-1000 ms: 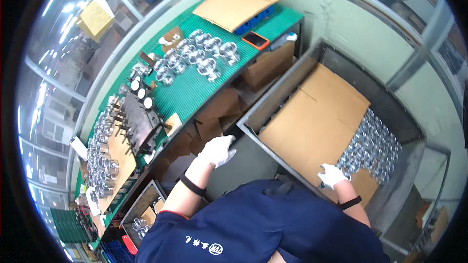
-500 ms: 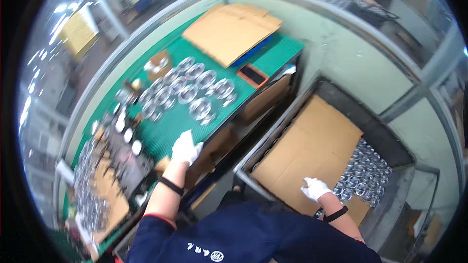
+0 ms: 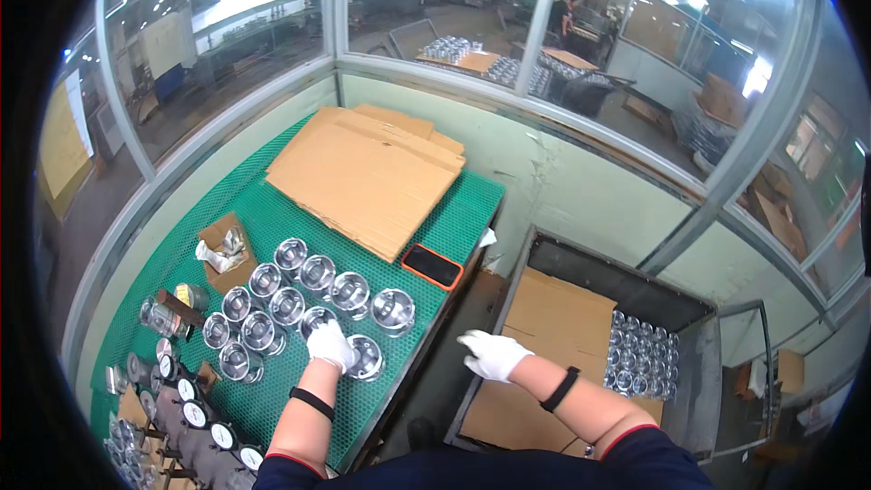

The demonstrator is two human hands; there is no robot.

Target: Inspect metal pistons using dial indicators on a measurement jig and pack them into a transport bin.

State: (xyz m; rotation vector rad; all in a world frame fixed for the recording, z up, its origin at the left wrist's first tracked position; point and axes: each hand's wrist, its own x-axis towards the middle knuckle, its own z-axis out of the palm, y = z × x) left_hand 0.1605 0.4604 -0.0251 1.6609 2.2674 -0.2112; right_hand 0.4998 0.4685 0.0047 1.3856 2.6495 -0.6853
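Both hands wear white gloves. Left hand [image 3: 332,345] rests curled over a shiny metal cup-shaped part [image 3: 316,319] on the green mesh bench [image 3: 272,218], its fingers closed around the part's near side. That part sits in a cluster of like metal parts [image 3: 299,295] standing in rough rows, with another one [image 3: 366,356] just beside the glove on its right. Right hand [image 3: 493,354] hovers with fingers spread loosely and holds nothing, above the near edge of a dark metal bin [image 3: 689,372]. Brown cardboard sheet [image 3: 553,327] covers most of the bin, and more shiny parts [image 3: 642,356] show packed at its right side. On the bench beyond the cluster lie a phone with an orange rim [image 3: 432,265] and a stack of flat cardboard [image 3: 363,172]. Round dial gauges [image 3: 195,413] line the bench's near left corner.
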